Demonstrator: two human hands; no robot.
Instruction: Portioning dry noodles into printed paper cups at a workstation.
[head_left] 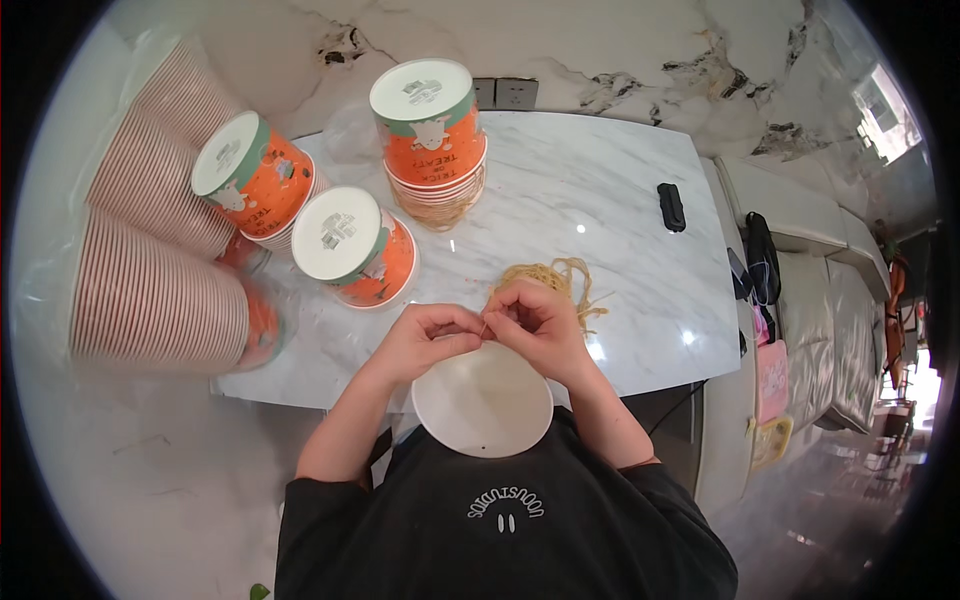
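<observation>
A white paper bucket [482,405] faces me with its pale round opening, close against my body at the table's near edge. A small dark dot shows near its near rim. At its far rim my left hand [435,338] and my right hand [530,325] meet, thumbs and fingertips pinched together. Whatever lies between the fingertips is too small to make out. Just beyond my right hand lies a loose heap of tan twine [560,283], partly covered by that hand.
Orange printed paper buckets stand upside down: a stack with twine beneath [430,130], a second stack [255,180] and a shorter one [355,245]. Tall nested buckets in plastic wrap [160,290] fill the left. A black object [671,207] lies on the marble table [600,190]; a sofa [810,300] stands right.
</observation>
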